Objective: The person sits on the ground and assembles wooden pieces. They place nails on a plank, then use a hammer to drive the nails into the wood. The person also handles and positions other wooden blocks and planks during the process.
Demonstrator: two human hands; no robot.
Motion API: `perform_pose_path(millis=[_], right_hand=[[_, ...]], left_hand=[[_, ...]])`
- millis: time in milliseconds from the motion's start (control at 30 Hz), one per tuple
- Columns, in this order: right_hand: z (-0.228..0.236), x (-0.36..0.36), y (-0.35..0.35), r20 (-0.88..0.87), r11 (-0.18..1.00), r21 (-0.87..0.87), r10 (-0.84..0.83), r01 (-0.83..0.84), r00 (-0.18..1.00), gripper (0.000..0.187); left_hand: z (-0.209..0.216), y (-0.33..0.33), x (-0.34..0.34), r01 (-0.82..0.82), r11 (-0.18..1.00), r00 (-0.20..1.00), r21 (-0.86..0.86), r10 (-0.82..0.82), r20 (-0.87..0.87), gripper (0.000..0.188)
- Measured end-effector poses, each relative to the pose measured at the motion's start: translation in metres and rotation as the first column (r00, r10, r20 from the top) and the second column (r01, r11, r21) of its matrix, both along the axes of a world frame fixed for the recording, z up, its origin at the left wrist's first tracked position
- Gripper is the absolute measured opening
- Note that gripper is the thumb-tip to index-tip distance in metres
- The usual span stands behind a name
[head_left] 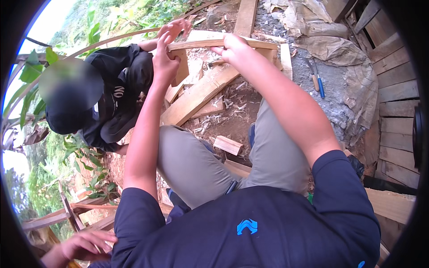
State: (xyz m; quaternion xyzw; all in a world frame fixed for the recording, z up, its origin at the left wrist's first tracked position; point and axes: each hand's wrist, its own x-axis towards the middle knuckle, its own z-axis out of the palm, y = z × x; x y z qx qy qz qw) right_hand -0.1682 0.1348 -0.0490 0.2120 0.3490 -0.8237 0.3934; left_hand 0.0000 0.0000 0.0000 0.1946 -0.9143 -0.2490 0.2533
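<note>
My left hand (164, 62) grips a small flat wooden board (182, 67) and the end of a thin wooden strip (201, 43) that runs across its top. My right hand (233, 48) pinches the same strip a little further right, fingers curled over its edge. Both arms reach forward over my knees in grey trousers. Another person in black clothing and a dark cap crouches at the left, and their hand (175, 27) touches the strip's far side. How the strip and board are joined is hidden by my fingers.
Long planks (196, 96) and wood shavings lie on the dirt below my hands, with a short offcut (228, 145) near my knee. Two hand tools (316, 80), one blue-handled, rest on grey sacking at the right. A plank wall (395, 94) stands far right. Someone's hand (85, 245) shows bottom left.
</note>
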Motion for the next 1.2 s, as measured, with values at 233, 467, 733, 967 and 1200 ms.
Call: perform_pose_path(millis=[233, 467, 733, 967, 1200], right_hand=[[0.018, 0.015, -0.002, -0.005, 1.0, 0.026, 0.002, -0.002, 1.0, 0.03], [0.042, 0.023, 0.009, -0.076, 0.998, 0.004, 0.058, -0.058, 0.995, 0.028], [0.015, 0.018, 0.0, -0.114, 0.993, -0.041, 0.108, -0.114, 0.988, 0.027], [0.005, 0.024, -0.018, -0.045, 0.998, -0.024, 0.054, -0.055, 0.997, 0.032], [-0.001, 0.026, -0.021, -0.137, 0.991, -0.028, 0.124, -0.129, 0.983, 0.036]], left_hand=[[0.013, 0.008, 0.009, -0.039, 0.998, 0.999, 0.054, 0.037, 0.027, 0.069], [0.006, -0.001, 0.008, -0.019, 0.998, 0.998, -0.065, 0.016, -0.058, 0.065], [0.005, 0.001, 0.016, 0.028, 0.999, 0.998, -0.028, -0.029, -0.052, 0.054], [0.001, -0.014, 0.026, 0.013, 0.998, 0.999, -0.067, -0.015, -0.039, 0.049], [0.002, -0.014, 0.034, 0.002, 1.0, 1.0, -0.016, -0.002, -0.001, 0.048]])
